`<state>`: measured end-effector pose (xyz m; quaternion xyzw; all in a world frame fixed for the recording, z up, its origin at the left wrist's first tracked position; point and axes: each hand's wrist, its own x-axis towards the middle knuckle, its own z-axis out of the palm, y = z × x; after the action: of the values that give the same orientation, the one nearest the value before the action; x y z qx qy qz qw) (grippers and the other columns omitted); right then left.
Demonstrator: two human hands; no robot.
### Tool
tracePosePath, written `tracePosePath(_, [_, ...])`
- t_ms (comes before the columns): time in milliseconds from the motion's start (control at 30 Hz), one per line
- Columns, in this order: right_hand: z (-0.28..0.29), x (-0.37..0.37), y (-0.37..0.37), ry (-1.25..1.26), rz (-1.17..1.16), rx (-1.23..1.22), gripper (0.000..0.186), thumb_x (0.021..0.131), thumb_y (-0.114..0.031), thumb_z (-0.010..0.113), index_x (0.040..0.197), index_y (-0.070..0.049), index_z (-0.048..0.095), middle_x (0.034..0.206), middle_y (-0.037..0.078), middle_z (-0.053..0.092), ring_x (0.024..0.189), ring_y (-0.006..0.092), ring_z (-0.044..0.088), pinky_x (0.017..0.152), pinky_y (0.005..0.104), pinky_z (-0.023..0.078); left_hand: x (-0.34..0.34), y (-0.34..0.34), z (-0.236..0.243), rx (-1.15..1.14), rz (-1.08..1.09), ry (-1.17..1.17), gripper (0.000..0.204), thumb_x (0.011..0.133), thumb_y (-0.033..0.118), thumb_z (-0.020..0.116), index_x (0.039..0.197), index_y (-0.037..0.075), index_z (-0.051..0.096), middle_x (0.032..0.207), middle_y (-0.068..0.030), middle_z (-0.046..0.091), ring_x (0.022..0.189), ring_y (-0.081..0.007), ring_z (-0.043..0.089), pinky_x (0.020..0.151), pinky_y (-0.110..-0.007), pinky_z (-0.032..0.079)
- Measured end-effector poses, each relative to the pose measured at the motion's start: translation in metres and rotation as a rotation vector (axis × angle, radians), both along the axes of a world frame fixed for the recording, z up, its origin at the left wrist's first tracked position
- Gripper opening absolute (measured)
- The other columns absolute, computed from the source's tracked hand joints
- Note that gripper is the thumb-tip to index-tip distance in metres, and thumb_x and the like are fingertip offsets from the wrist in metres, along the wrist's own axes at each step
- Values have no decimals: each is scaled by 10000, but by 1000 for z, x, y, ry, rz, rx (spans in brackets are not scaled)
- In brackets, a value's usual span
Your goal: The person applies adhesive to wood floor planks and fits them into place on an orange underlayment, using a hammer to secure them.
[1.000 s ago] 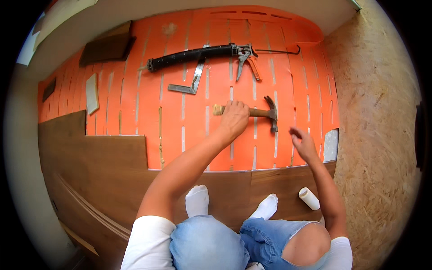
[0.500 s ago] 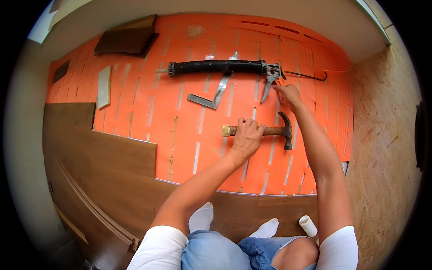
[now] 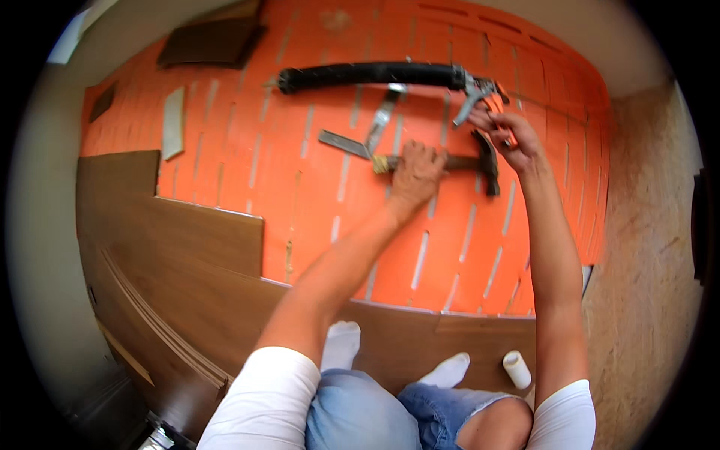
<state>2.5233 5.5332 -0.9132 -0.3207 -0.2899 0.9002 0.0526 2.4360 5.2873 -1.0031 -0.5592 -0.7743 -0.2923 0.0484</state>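
Note:
My left hand (image 3: 418,176) is closed over the wooden handle of a claw hammer (image 3: 466,163), which lies across the orange underlayment (image 3: 360,247) with its head to the right. Farther off is a black sausage-type caulking gun (image 3: 375,73) with a grey metal trigger end. My right hand (image 3: 514,139) is beside that trigger end, its palm turned partly up and the fingers curled. A slim orange object (image 3: 511,140) seems to sit in the fingers, but blur hides its kind. A metal try square (image 3: 375,131) lies between the caulking gun and the hammer.
Brown floor planks (image 3: 202,232) cover the near left, with a stack of long boards (image 3: 154,322) on them. Cut plank pieces (image 3: 210,43) and a pale block (image 3: 173,124) lie at the far left. A white roll (image 3: 517,369) stands near my right knee. Bare particleboard (image 3: 637,247) runs along the right.
My left hand has slid the hammer farther away, closer to the try square. My right hand has shifted right and turned its palm up at the caulking gun's trigger end. The view has shifted too.

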Motion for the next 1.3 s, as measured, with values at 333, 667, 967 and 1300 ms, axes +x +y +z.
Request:
tracePosePath(333, [159,76,-108,188,-58,533,401,978,18,560,1346,159,488,1327,325,630,1214,308,707,471,193,377,-42,23,26,52,-2,95,460,880,211,785,1305,82,663,1297,-182,596,1234,-379,545,1082,-477,441])
tracePosePath(667, [247,281,-196,-241,-483,608,672,945,53,497,1533,182,198,1472,415,420,984,128,640,363,120,439,-5,-33,132,867,-657,-1967,594,1026,319,689,1511,64,462,1494,-152,538,1438,-277,478,1270,-455,342])
tracePosePath(967, [283,464,-312,-475,-531,645,723,906,-65,646,1510,122,294,1321,241,552,920,141,542,689,243,578,145,-46,130,564,-410,-2475,423,1006,362,725,1284,87,562,1184,-74,696,1169,-246,677,1105,-474,524])
tracePosePath(1300, [302,473,-355,-571,-471,642,932,813,-166,795,1567,47,288,1454,258,504,1384,378,514,1157,505,468,182,-90,117,486,-263,-2721,450,974,326,774,1282,80,556,1239,-83,642,1234,-244,604,1188,-474,426])
